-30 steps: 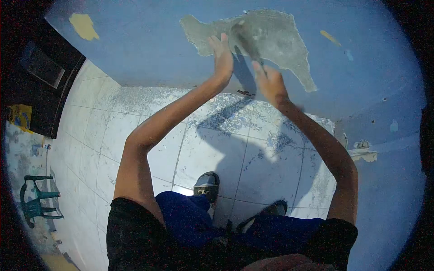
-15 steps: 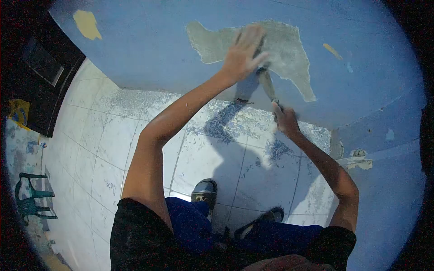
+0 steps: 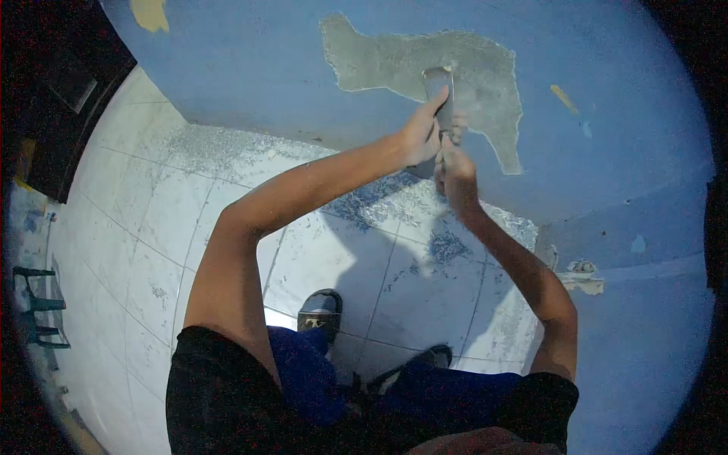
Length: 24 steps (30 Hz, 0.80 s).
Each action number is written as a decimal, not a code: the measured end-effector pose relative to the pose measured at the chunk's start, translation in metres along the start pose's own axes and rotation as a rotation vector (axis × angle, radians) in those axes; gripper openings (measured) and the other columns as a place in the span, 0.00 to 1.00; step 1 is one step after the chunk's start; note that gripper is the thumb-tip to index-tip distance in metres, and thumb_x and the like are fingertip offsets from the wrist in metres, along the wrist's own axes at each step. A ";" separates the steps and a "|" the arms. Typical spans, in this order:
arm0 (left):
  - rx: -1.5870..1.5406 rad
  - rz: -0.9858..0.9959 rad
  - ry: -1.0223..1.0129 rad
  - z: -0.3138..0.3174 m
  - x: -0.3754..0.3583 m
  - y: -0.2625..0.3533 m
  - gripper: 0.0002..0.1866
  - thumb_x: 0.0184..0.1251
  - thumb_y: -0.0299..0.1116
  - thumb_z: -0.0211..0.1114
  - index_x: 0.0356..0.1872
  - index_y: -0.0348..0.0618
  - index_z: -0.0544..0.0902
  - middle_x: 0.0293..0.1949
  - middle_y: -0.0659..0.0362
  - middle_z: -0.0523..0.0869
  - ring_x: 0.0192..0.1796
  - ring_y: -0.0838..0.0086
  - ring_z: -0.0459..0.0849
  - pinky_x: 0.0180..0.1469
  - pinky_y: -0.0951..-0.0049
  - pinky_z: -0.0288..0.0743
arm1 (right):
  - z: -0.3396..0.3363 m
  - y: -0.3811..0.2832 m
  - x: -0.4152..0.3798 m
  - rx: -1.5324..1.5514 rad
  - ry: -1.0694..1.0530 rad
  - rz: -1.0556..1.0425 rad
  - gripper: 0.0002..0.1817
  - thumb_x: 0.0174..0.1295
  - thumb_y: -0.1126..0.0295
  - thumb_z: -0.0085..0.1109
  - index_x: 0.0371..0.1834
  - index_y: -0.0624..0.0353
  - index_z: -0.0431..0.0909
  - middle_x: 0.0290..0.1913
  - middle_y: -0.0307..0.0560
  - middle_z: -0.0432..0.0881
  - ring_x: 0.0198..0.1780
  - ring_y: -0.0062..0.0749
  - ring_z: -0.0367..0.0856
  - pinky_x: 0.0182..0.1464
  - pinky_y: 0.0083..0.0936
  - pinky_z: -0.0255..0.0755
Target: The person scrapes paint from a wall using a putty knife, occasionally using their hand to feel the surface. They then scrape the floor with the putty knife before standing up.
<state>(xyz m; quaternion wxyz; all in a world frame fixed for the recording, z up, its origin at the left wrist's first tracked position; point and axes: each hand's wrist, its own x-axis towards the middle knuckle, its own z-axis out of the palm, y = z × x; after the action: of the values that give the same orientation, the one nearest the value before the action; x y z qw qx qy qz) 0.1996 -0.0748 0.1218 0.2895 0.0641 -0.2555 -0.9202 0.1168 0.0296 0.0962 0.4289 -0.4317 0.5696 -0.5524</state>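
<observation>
My right hand [image 3: 459, 173] is closed round the handle end of a scraper with a long flat metal blade [image 3: 437, 78]. The blade points up toward the wall, its far end in front of a bare grey patch [image 3: 485, 72] where the blue paint is gone. My left hand [image 3: 423, 136] grips the same scraper further up, its thumb along the face and its fingertips showing at the far side. Most of the handle is hidden inside my hands.
Blue paint covers the wall [image 3: 250, 68] around the ragged patch. Paint flakes [image 3: 364, 201] lie over the white tiled floor [image 3: 144, 197] along the wall's foot. A green plastic chair [image 3: 44, 305] stands far left. My sandalled foot [image 3: 321, 315] is below.
My left hand has come off the grey patch and down onto the scraper, closing on it. My right hand has moved slightly up and left with the scraper. The view has shifted a little.
</observation>
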 end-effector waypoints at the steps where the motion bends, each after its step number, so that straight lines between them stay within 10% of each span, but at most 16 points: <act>1: -0.012 0.004 0.000 -0.004 0.002 -0.003 0.23 0.65 0.55 0.52 0.37 0.41 0.72 0.24 0.61 0.75 0.26 0.74 0.72 0.31 0.76 0.69 | 0.001 0.006 0.001 0.005 0.028 0.019 0.20 0.67 0.53 0.43 0.23 0.55 0.68 0.13 0.31 0.60 0.12 0.15 0.56 0.14 0.16 0.50; 5: 0.044 0.110 -0.062 0.026 0.006 0.035 0.22 0.62 0.57 0.54 0.27 0.46 0.69 0.15 0.68 0.65 0.16 0.82 0.61 0.20 0.82 0.60 | 0.004 -0.003 0.027 -0.288 0.065 -0.428 0.22 0.67 0.53 0.43 0.19 0.55 0.66 0.13 0.33 0.62 0.12 0.16 0.59 0.14 0.18 0.52; 7: 0.082 0.115 -0.028 0.025 0.000 0.034 0.23 0.61 0.58 0.55 0.28 0.45 0.69 0.15 0.69 0.64 0.15 0.84 0.60 0.19 0.83 0.59 | 0.024 -0.040 0.014 -0.076 0.079 -0.073 0.21 0.66 0.56 0.45 0.21 0.60 0.69 0.14 0.36 0.65 0.15 0.18 0.65 0.16 0.20 0.56; 24: 0.284 0.233 0.152 0.034 0.011 0.034 0.25 0.66 0.56 0.48 0.39 0.41 0.72 0.20 0.65 0.69 0.20 0.78 0.66 0.29 0.76 0.67 | 0.008 -0.031 0.026 0.057 -0.014 -0.097 0.20 0.65 0.54 0.49 0.21 0.57 0.68 0.16 0.32 0.64 0.13 0.14 0.59 0.14 0.15 0.51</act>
<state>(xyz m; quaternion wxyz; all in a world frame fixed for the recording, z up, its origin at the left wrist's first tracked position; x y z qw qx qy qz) 0.1984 -0.0903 0.1691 0.4007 0.1434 -0.3658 -0.8277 0.1178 0.0016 0.1263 0.4180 -0.4502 0.5289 -0.5856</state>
